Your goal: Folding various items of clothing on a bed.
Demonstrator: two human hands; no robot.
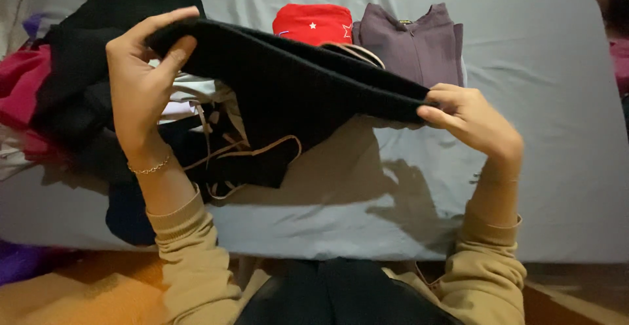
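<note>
A black garment with tan trim (pixel 288 82) is stretched in the air between my two hands above the grey bed sheet (pixel 537 102). My left hand (pixel 141 82) pinches its left edge between thumb and fingers, a thin bracelet at the wrist. My right hand (pixel 468 118) grips the right edge. The lower part of the garment hangs down and rests on the sheet. Both arms wear tan sleeves.
A pile of dark, pink and white clothes (pixel 59 95) lies at the left. A folded red garment with white stars (pixel 313 23) and a folded purple-grey zip top (pixel 413 40) sit at the far side. An orange cloth (pixel 78 292) lies at the bottom left.
</note>
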